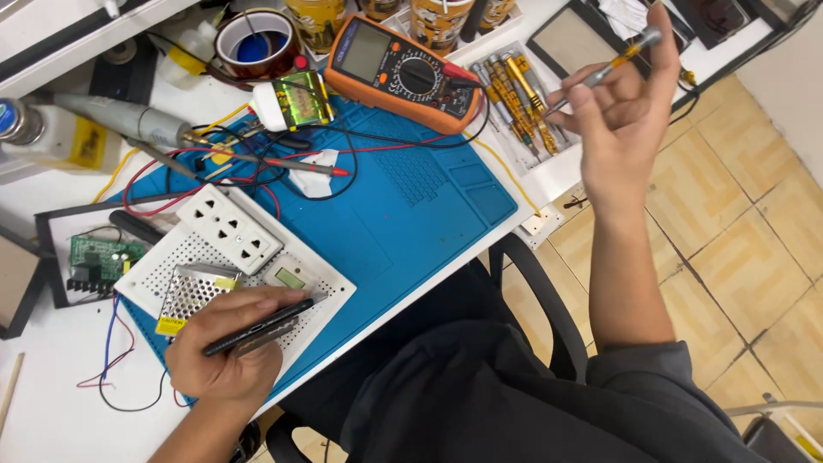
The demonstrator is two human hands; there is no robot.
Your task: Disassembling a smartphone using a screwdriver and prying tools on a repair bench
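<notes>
My left hand [227, 347] rests at the near edge of the blue work mat [403, 214] and grips a black pen-shaped tool [257, 327] together with a small flat metal part. Its tip lies on a white perforated device case [321, 287] that carries a white socket strip [230, 227], a small metal mesh box [190, 291] and a little display. My right hand [621, 111] is raised over the table's right edge and holds a slim screwdriver with a yellow and silver handle [617, 62] between thumb and fingers, above a tray of several similar screwdrivers [514, 99].
An orange multimeter [399, 73] with red and black leads lies at the mat's far edge. A roll of amber tape [255, 43], a white bottle, a green circuit board [101, 257] and loose wires crowd the left. A black chair and tiled floor lie below right.
</notes>
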